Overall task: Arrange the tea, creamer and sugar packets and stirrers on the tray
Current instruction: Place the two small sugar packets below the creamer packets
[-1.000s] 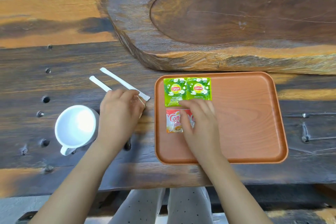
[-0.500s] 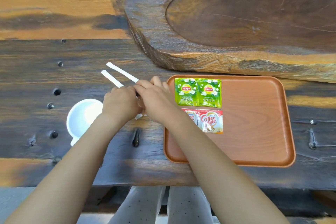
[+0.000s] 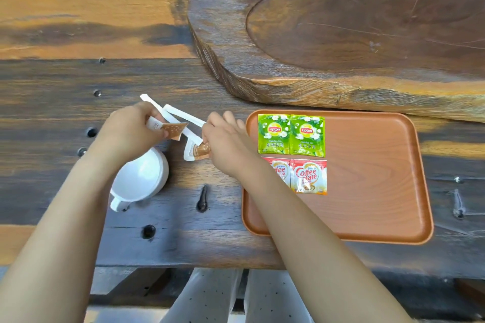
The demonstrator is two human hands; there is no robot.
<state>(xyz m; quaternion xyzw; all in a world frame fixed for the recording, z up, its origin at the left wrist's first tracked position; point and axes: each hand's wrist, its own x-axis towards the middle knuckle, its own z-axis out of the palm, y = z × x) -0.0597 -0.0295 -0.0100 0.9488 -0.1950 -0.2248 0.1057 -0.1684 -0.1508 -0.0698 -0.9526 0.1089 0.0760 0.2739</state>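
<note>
An orange-brown tray [image 3: 372,191] lies at the right of the table. Two green Lipton tea packets [image 3: 291,135] sit side by side at its top left. Below them lie two red-and-white Coffee mate creamer packets [image 3: 309,177], the left one partly under my right forearm. Left of the tray, my left hand [image 3: 128,131] pinches a brown sugar packet [image 3: 173,130] lifted off the table. My right hand [image 3: 228,143] grips a second brown sugar packet [image 3: 196,152]. Two white wrapped stirrers [image 3: 181,114] lie on the table between and behind my hands.
A white cup [image 3: 141,178] stands on the dark wooden table just below my left hand. A thick carved wooden slab [image 3: 341,34] fills the back right, its edge close behind the tray. Bolt holes dot the tabletop at the left.
My right hand left the creamer packets on the tray and crossed left to the sugar packets. Each hand has taken one brown sugar packet and they have drawn apart.
</note>
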